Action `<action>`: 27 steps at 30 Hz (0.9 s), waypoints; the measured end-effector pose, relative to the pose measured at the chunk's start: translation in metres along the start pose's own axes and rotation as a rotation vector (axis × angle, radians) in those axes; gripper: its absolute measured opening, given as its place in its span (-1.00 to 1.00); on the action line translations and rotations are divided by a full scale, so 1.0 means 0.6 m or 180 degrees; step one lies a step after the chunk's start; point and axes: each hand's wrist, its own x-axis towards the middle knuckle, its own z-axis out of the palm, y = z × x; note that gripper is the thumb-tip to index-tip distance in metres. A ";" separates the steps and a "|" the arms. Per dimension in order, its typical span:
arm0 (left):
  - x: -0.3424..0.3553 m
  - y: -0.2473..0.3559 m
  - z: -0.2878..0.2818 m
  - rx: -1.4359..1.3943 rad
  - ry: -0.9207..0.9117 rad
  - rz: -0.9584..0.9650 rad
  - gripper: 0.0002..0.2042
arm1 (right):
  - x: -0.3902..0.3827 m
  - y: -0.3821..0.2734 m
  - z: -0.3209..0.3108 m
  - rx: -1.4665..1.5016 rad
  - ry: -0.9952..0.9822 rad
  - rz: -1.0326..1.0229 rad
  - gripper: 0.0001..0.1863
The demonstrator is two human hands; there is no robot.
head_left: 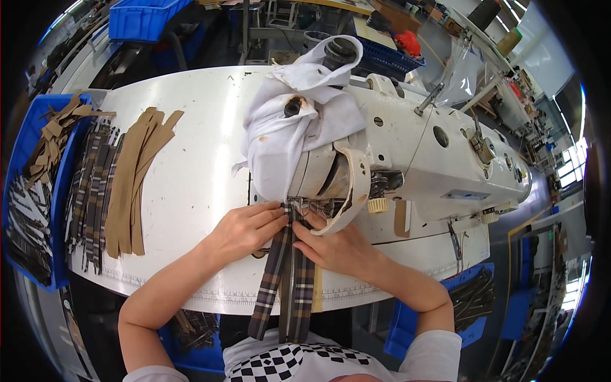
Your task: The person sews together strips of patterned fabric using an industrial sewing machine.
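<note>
Left hand point(249, 230) pinching plaid strip point(270, 280); right hand point(335, 249) against zipper point(289, 280), grip partly hidden, can't tell. Both pieces at sewing machine point(420, 153), tails over white table point(191, 172) edge. Probably best: edges even, layers flat, fingertips back.

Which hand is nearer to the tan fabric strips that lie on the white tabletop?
Left. The left hand is to the right of the tan strips, with white tabletop between; the right hand is farther right.
</note>
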 end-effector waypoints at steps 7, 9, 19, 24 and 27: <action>0.004 -0.005 -0.006 0.0031 0.0093 0.0056 -0.69 | 0.001 0.005 0.002 -0.0098 -0.0016 -0.0051 -0.70; 0.002 -0.006 -0.005 0.0006 0.0100 0.0138 -0.69 | 0.004 0.009 0.003 -0.0088 0.0003 -0.0078 -0.70; 0.005 -0.009 -0.004 -0.0103 0.0070 -0.0222 -0.72 | -0.004 0.026 -0.025 -0.0334 0.0461 0.0464 -0.78; 0.012 -0.012 -0.005 -0.0044 0.0003 -0.0149 -0.74 | 0.009 0.071 -0.061 -0.1387 0.0888 0.0847 -0.82; 0.026 0.034 -0.033 0.0089 -0.0020 0.0459 -0.82 | -0.001 0.065 -0.062 -0.0747 0.0606 0.0884 -0.83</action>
